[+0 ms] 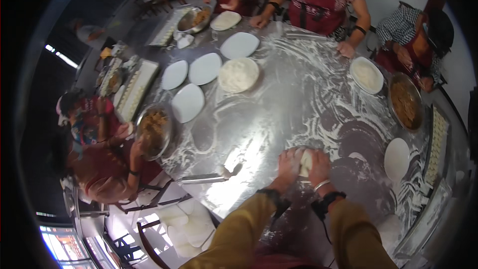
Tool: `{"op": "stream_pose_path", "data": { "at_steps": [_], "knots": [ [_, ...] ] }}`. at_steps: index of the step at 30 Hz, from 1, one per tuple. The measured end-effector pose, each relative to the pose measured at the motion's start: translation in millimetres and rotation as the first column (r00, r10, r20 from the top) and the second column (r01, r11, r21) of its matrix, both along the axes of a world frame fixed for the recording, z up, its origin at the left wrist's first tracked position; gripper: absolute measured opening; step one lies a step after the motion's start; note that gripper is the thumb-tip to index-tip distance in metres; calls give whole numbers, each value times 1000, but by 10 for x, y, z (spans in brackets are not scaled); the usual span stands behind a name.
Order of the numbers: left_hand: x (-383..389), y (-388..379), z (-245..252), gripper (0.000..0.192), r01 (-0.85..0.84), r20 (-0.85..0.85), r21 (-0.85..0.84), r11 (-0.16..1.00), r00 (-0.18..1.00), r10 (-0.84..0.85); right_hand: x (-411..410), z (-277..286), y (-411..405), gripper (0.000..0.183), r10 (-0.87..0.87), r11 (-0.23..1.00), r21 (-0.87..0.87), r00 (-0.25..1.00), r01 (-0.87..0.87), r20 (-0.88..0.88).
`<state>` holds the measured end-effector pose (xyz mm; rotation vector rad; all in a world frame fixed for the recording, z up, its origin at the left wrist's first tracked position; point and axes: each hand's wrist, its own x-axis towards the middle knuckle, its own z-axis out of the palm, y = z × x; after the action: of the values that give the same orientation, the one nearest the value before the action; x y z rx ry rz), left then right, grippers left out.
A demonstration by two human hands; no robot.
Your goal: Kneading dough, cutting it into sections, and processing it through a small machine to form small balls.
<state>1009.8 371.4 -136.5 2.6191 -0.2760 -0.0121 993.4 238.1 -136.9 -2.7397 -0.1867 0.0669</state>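
Observation:
A lump of pale dough (306, 160) lies on the floury metal tabletop (276, 119) in front of me. My left hand (289, 164) holds its left side, and my right hand (320, 165) grips it from the right. Both sets of fingers curl over the far side of the lump, so much of it is hidden. White flour clings to the fingers. A metal bangle and a dark band circle my right wrist, and another dark band circles the left.
Left of my hands lie a metal bar (203, 178) and a small blurred tool (233, 171). Beyond are a flour bowl (239, 74) and several white plates (205, 68). At right stand a filling bowl (406, 101), a white plate (397, 160) and a dumpling tray (437, 144). Several co-workers surround the table.

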Motion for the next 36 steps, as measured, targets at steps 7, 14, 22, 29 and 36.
{"op": "stream_pose_path", "data": {
  "at_steps": [7,14,22,29,36],
  "knots": [
    [-513,106,501,63,205,-68,-22,979,976,-206,-146,590,-339,91,294,949,155,950,-276,-107],
    [-738,21,214,61,-87,-156,99,991,982,102,-445,173,-139,70,217,972,-94,976,-217,-4],
    [-2055,-326,372,65,65,-96,-11,998,993,-66,-1822,589,-634,63,171,981,-119,978,-156,120],
    [-2121,-591,307,40,3,-315,33,999,949,8,-2004,568,-1068,52,159,985,107,960,-137,-229],
    [-1874,-247,116,94,111,-434,278,954,900,22,-2659,749,-2052,32,-67,862,473,965,184,-254]
  ]
}}
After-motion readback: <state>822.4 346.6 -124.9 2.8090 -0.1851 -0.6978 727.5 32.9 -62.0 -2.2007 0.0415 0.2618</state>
